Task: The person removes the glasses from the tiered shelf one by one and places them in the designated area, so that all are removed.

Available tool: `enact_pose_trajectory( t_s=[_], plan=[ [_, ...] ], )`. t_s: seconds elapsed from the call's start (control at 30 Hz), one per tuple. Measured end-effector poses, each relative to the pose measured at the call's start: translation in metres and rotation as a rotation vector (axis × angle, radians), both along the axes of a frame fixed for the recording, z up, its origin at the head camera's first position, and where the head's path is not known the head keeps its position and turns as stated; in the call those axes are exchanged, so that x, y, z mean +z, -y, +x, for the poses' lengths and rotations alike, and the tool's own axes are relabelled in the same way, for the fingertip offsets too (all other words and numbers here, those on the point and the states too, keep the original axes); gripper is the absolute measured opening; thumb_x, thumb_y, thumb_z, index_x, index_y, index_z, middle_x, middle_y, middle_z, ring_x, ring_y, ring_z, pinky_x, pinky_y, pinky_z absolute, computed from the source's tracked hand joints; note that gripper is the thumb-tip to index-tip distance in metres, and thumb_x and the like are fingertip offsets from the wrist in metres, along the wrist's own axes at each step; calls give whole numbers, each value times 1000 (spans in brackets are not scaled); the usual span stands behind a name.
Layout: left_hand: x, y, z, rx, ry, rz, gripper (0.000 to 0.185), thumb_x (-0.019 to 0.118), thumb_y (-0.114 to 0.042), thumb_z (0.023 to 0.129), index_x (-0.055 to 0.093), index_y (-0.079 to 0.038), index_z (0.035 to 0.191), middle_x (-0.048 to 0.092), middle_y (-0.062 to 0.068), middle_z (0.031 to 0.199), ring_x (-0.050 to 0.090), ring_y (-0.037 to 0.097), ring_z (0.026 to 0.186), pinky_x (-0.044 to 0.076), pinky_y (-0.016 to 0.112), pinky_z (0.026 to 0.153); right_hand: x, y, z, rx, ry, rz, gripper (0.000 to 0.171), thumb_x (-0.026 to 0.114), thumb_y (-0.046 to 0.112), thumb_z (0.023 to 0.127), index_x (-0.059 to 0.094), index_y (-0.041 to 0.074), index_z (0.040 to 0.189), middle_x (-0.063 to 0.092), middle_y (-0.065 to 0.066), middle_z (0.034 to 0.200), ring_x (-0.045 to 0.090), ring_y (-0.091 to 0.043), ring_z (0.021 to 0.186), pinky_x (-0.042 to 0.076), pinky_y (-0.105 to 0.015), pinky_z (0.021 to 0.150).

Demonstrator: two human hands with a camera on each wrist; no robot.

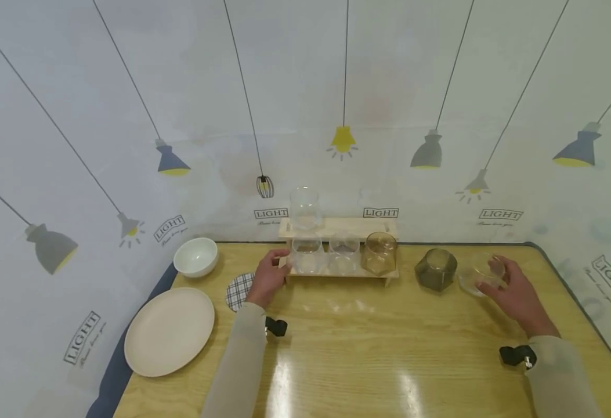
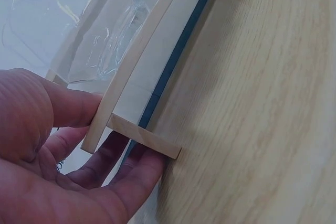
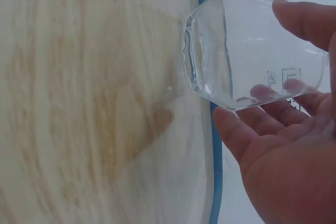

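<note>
My left hand (image 1: 270,278) grips the left end of a two-tier wooden rack (image 1: 336,271); in the left wrist view the thumb lies over the board and the fingers reach beneath it. On the rack's lower tier stand two clear glasses (image 1: 307,255) (image 1: 344,254) and an amber glass (image 1: 380,254). Another clear glass (image 1: 305,208) is on the upper tier. At the right, my right hand (image 1: 516,293) holds a clear faceted glass (image 3: 252,51) between thumb and fingers. Whether its base touches the table cannot be told. A smoky brown glass (image 1: 436,270) stands just left of it.
A white bowl (image 1: 196,257) and a large pale plate (image 1: 170,332) lie at the table's left side. Beside my left wrist is a checked round coaster (image 1: 236,291). A printed wall (image 1: 378,69) rises behind the wooden table (image 1: 368,348).
</note>
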State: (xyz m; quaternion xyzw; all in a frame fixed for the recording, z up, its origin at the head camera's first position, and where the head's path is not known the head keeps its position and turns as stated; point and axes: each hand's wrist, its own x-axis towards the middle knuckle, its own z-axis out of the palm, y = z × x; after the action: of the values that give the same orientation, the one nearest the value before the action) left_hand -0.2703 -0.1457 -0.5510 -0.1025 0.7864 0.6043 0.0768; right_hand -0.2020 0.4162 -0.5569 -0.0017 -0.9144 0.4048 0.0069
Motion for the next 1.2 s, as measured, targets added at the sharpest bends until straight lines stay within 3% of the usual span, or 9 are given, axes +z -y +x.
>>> enact_pose_trajectory(
  t_s=[0.13,0.2,0.37,0.43,0.53,0.67,0.77,0.93,1.2],
  plan=[
    [1,0,2,6,1,8,39,65,-16,106,60,-19,144,58,17,142,62,26,108,56,40,82,1,1,0,4,5,-26,97,73,40,101,13,2,168,28,-34,167,33,-61,146,38,1,83],
    [1,0,2,6,4,5,39,65,-16,106,60,-19,144,58,16,143,62,25,108,57,40,82,3,1,0,-4,1,-28,98,75,39,100,14,2,168,26,-33,168,31,-60,148,45,-9,102],
    [2,1,2,0,-7,12,39,64,-17,106,60,-20,145,58,16,142,61,25,106,56,39,79,13,3,1,-17,-76,-35,95,75,36,100,18,5,169,25,-29,170,25,-52,154,32,-32,126],
    [2,2,1,-3,-16,20,39,64,-16,106,59,-20,145,58,16,142,61,26,105,56,39,78,21,6,1,-28,-107,-26,93,75,37,100,20,8,169,26,-28,171,25,-51,155,28,-34,129],
    [1,3,1,-10,-32,21,40,64,-16,106,59,-18,146,58,16,142,61,26,106,56,40,79,36,14,3,-58,-138,-2,90,76,38,100,25,12,169,26,-26,171,27,-53,153,24,-61,125],
    [-2,1,0,-12,-42,10,39,66,-16,105,60,-17,144,60,16,141,61,24,109,57,38,80,54,25,5,-73,-197,12,86,77,35,99,30,18,168,27,-22,172,30,-54,152,26,-23,128],
    [-4,0,0,-11,-45,6,39,66,-15,105,60,-16,144,61,17,139,63,24,106,57,37,78,63,35,4,-69,-246,4,81,78,32,98,35,20,166,33,-15,171,33,-35,158,23,2,109],
    [-3,-1,0,-11,-53,6,40,66,-15,105,60,-15,144,60,18,141,62,26,109,56,34,77,71,56,-4,-26,-362,-54,74,80,19,96,44,16,161,46,-7,163,39,13,138,30,2,104],
    [-3,-1,1,1,-36,7,38,65,-16,105,62,-19,143,59,17,142,61,27,112,56,36,79,88,100,-17,25,-448,-134,65,77,12,98,48,10,156,56,-16,150,45,17,129,40,-1,100]
  ],
)
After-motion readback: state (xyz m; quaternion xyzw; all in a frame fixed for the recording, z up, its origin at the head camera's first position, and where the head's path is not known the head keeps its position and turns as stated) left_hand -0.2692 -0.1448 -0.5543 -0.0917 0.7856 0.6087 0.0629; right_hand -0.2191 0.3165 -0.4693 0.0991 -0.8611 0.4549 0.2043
